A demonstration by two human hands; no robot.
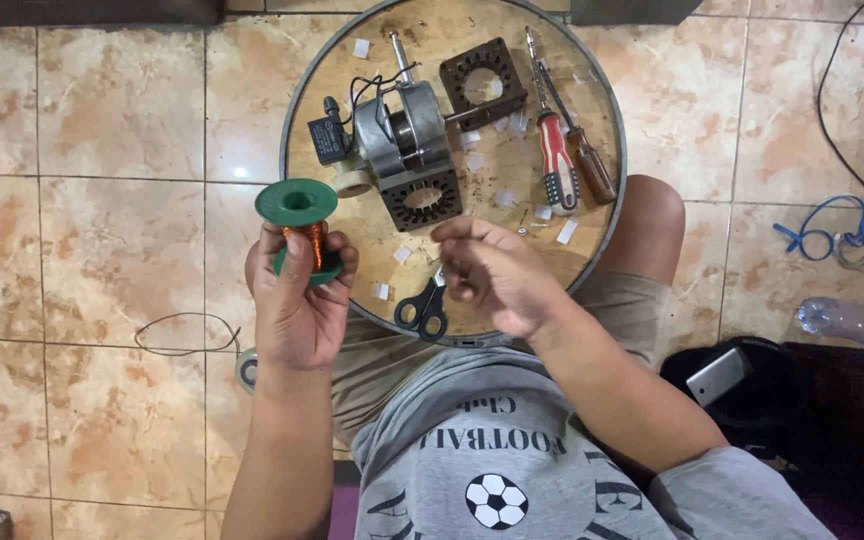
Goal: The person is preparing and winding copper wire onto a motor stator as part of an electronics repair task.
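Here, seen from above | left hand [297,300] clasps a green spool of copper wire [299,228] upright, just over the near-left edge of a round wooden board [592,215] | right hand [492,275] hovers with fingertips pinched together, contents too small to tell, above black scissors [422,308] | fan motor [407,135] and two screwdrivers [567,160] lie on the board.

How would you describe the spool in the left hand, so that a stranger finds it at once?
Start at the round wooden board on the tiled floor. At its left edge, the left hand holds up a small spool. Its green flanges and copper wire set it apart from the grey motor and dark parts beside it.
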